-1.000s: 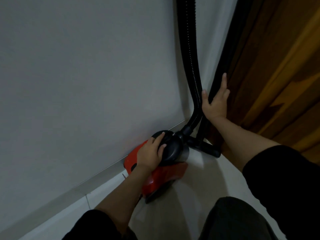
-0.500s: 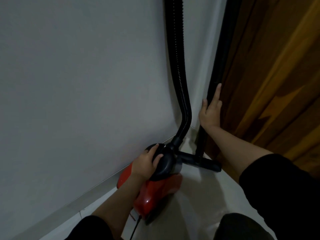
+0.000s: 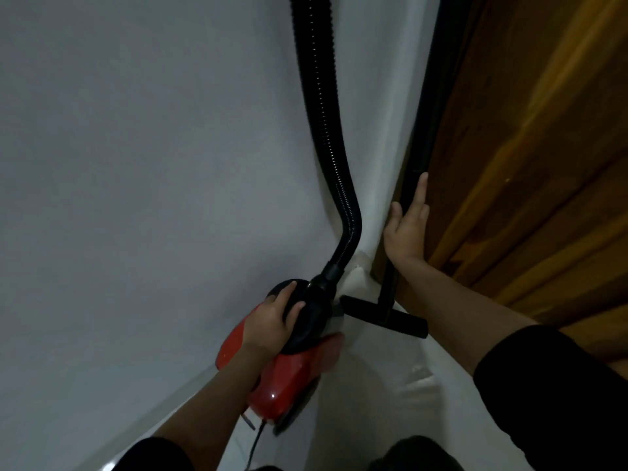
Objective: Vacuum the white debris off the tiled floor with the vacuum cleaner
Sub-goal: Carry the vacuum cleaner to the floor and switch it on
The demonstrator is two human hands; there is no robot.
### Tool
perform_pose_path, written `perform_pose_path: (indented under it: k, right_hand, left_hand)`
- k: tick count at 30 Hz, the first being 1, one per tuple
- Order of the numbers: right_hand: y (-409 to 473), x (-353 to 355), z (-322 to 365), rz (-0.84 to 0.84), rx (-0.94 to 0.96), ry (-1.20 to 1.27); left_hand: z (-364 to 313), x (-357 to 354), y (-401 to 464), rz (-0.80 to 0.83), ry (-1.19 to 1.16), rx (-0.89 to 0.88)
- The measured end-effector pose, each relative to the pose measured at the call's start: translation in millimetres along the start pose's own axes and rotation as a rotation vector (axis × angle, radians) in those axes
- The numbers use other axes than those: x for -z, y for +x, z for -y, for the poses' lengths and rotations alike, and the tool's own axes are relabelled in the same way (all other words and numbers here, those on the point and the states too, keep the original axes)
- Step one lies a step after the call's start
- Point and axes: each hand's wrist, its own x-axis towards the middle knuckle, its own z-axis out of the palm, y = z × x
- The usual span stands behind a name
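Two hands in frame, both on the vacuum cleaner [image 3: 289,368]. Left hand [image 3: 272,324]: fingers and thumb curled over the black domed front of the red canister body, gripping it. Right hand [image 3: 406,229]: fingers straight and together, palm laid flat against the black rigid wand [image 3: 424,130], not wrapped round it.

Canister taken as landmark. It sits on the pale tiled floor [image 3: 373,419], just beside the white wall [image 3: 136,164]. Black ribbed hose [image 3: 326,130] leaves the canister's front dome and rises along the wall out of the top of frame. Wand stands just right of the hose, against the wooden door [image 3: 543,164]. Black floor nozzle [image 3: 384,316] at the wand's foot lies on the floor, just right of the dome, near the corner. Thin power cord [image 3: 255,447] trails from the canister's rear end. White debris: cannot make it out against the pale floor.
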Motion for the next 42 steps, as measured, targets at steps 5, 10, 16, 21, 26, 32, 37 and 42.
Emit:
perform_pose_path:
  k: [5, 10, 16, 21, 26, 32, 37, 42]
  right_hand:
    - [-1, 70, 111, 0.033, 0.011, 0.055]
    - [-7, 124, 209, 0.003, -0.027, 0.067]
    - [-28, 180, 305, -0.044, -0.034, 0.027]
    - [-69, 206, 352, -0.115, -0.040, -0.040]
    - [-134, 231, 392, -0.226, -0.036, -0.052]
    - [-221, 265, 433, -0.297, -0.034, -0.041]
    - [-282, 288, 442, -0.335, -0.029, -0.094]
    - [-347, 315, 448, -0.348, -0.003, -0.114]
  left_hand:
    - [-64, 117, -35, 0.030, 0.017, 0.043]
    - [-119, 217, -64, 0.056, 0.027, 0.035]
    - [-153, 305, -94, 0.002, 0.061, 0.000]
    - [-150, 353, -128, 0.001, 0.027, -0.075]
    - [-131, 396, -175, 0.006, 0.002, -0.187]
    - [-104, 432, -232, 0.033, -0.017, -0.283]
    - [-90, 443, -283, 0.066, 0.024, -0.284]
    - [-80, 452, -350, 0.077, 0.033, -0.292]
